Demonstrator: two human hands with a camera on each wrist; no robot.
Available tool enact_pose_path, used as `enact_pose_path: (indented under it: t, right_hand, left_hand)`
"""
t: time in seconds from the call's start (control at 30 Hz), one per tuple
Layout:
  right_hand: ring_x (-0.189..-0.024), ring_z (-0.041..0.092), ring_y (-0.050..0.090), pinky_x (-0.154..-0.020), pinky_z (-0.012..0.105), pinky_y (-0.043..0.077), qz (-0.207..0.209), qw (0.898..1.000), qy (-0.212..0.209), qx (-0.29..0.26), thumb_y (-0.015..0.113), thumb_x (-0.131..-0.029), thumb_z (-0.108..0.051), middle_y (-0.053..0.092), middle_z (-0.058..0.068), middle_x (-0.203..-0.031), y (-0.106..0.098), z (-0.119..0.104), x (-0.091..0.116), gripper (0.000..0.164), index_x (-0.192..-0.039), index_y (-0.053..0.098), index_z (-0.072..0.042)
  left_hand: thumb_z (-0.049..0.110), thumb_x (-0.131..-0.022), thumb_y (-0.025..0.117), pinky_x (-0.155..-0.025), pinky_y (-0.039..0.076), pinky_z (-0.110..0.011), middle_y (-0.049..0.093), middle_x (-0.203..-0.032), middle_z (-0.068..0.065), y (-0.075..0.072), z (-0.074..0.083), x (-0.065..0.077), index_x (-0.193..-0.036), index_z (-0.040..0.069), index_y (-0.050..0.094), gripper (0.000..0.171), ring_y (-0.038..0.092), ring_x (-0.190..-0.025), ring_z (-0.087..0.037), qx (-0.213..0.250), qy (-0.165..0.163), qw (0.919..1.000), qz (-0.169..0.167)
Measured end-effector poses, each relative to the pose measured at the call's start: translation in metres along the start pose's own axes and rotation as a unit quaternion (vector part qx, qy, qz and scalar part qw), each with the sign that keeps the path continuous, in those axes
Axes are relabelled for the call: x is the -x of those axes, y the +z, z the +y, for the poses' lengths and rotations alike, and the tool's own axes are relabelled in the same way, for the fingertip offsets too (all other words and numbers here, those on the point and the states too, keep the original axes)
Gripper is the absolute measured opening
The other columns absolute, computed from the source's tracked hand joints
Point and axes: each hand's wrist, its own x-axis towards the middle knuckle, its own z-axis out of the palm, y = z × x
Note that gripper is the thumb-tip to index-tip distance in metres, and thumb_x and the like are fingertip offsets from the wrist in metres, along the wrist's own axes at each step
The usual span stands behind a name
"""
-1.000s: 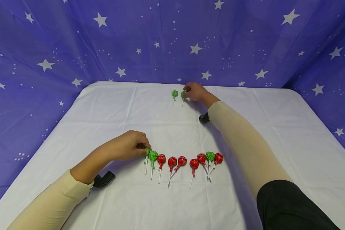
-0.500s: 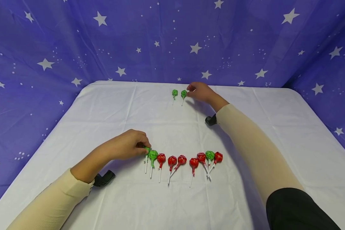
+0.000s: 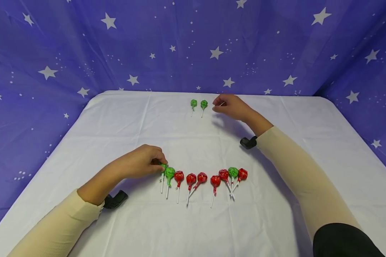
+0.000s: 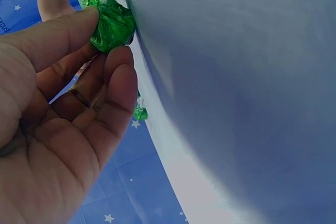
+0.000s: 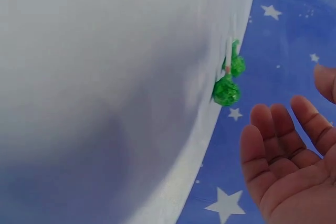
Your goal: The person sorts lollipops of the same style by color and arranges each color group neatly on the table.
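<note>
At the left end of a lollipop row, my left hand (image 3: pixel 141 162) holds the head of a green lollipop (image 4: pixel 113 27) between thumb and fingers. Its stick points toward me on the white cloth. Right beside it lies a second green lollipop (image 3: pixel 169 173), followed by a red lollipop (image 3: pixel 178 176). Far back on the table, my right hand (image 3: pixel 233 106) has relaxed fingers with nothing between them. Just left of those fingertips lies a green lollipop (image 3: pixel 204 104), with another green lollipop (image 3: pixel 193 103) farther left; the right wrist view shows both.
The row continues rightward with several red lollipops, two of them with crossed sticks (image 3: pixel 191 179). At its right end a green lollipop (image 3: pixel 233 172) lies between two red ones. A white cloth (image 3: pixel 148 228) covers the table; a blue starry curtain (image 3: pixel 180 64) hangs behind.
My right hand has let go of the right-hand green lollipop at the back and drawn away to the right. The left hand stays at its lollipop.
</note>
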Motion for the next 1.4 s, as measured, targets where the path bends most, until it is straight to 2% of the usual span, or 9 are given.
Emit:
enact_pose_path:
  t: [0.23,0.37,0.7,0.93,1.17,1.4]
  right_hand:
    - [-0.098,0.021,0.056,-0.083,0.039,0.046,-0.010,0.999,-0.022,0.031,0.066,-0.096,-0.029,0.064,0.006,-0.105,0.001,-0.002,0.034,0.032,-0.119,0.063,-0.007]
    - [-0.095,0.019,0.057,-0.081,0.038,0.047,-0.020,0.997,-0.046,0.053,0.067,-0.095,-0.026,0.065,0.004,-0.103,0.004,-0.006,0.056,0.029,-0.118,0.064,-0.008]
    - [-0.096,0.016,0.061,-0.085,0.040,0.051,-0.060,0.991,-0.090,0.074,0.071,-0.093,-0.020,0.067,-0.002,-0.103,0.009,-0.016,0.116,0.028,-0.116,0.065,-0.006]
    - [-0.098,0.018,0.060,-0.087,0.043,0.051,-0.086,0.986,-0.092,0.108,0.073,-0.091,-0.023,0.067,-0.001,-0.105,0.013,-0.016,0.152,0.030,-0.116,0.066,-0.007]
    - [-0.103,0.021,0.058,-0.086,0.040,0.051,-0.126,0.981,-0.063,0.137,0.073,-0.091,-0.022,0.064,-0.002,-0.109,0.016,-0.017,0.173,0.027,-0.116,0.067,-0.013]
    - [-0.096,0.016,0.058,-0.082,0.035,0.051,-0.150,0.979,-0.064,0.122,0.073,-0.090,-0.020,0.063,-0.006,-0.103,0.016,-0.014,0.184,0.022,-0.112,0.068,-0.015]
  left_hand:
    - [0.005,-0.088,0.073,-0.065,0.047,-0.026,0.060,-0.084,0.008,0.006,0.001,0.002,-0.092,0.012,0.074,0.008,0.051,-0.073,-0.008,0.018,-0.009,0.9998,-0.006]
    - [0.005,-0.088,0.074,-0.065,0.047,-0.026,0.060,-0.084,0.009,0.009,0.001,0.005,-0.092,0.012,0.074,0.008,0.051,-0.073,-0.008,0.009,-0.013,0.9999,-0.002]
    - [0.005,-0.087,0.075,-0.066,0.047,-0.027,0.060,-0.084,0.009,0.006,0.002,0.005,-0.091,0.013,0.075,0.009,0.051,-0.073,-0.009,-0.005,-0.012,0.9999,0.006]
    - [0.005,-0.088,0.074,-0.064,0.045,-0.027,0.059,-0.082,0.008,0.003,0.002,0.003,-0.091,0.013,0.074,0.009,0.050,-0.072,-0.009,0.001,-0.006,1.0000,0.002]
    - [0.005,-0.088,0.073,-0.063,0.044,-0.027,0.058,-0.081,0.008,0.003,0.003,0.002,-0.092,0.013,0.075,0.009,0.049,-0.071,-0.009,0.001,-0.010,0.9999,0.001]
    - [0.004,-0.088,0.073,-0.064,0.045,-0.027,0.059,-0.081,0.008,0.002,0.004,0.001,-0.091,0.012,0.075,0.009,0.050,-0.071,-0.009,-0.011,-0.007,0.9999,0.000]
